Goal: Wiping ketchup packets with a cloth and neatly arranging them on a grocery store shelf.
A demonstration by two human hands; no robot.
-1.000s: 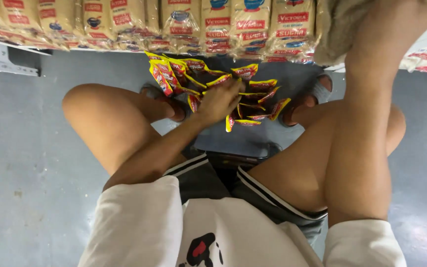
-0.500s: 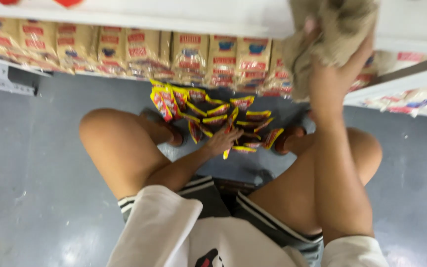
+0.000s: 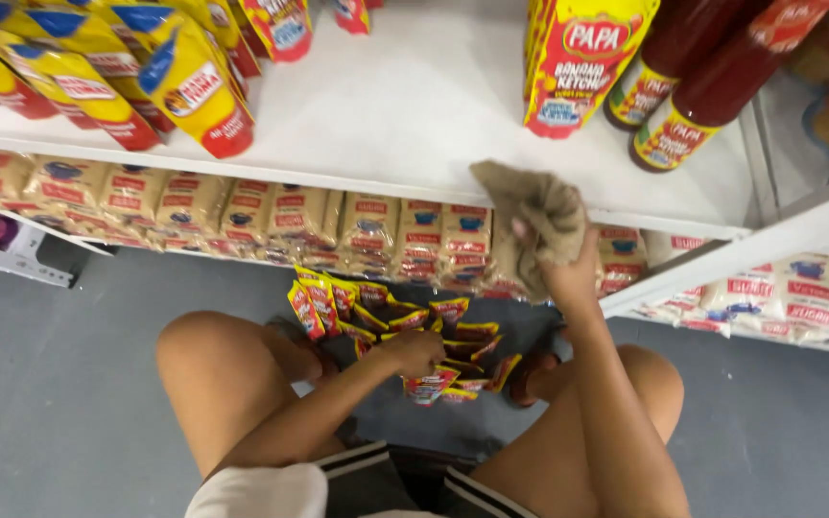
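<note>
I am crouched in front of a shop shelf. My right hand (image 3: 568, 269) is raised and grips a crumpled brown cloth (image 3: 534, 211) against the front edge of the white shelf (image 3: 434, 105). My left hand (image 3: 416, 352) reaches down between my knees and closes on small red and yellow sachets (image 3: 390, 326), which lie in a heap on the grey floor (image 3: 59, 393). A red sachet (image 3: 426, 387) hangs just under its fingers.
Yellow and red pouches (image 3: 184, 82) stand at the shelf's left. A yellow and red carton (image 3: 578, 58) and two dark red sauce bottles (image 3: 712, 77) stand at its right. Beige packets (image 3: 271, 216) line the lower shelf.
The view has tilted up, bringing the white shelf top into sight. My right hand with the cloth now rests at the shelf's edge. My left hand stays on the sachets.
</note>
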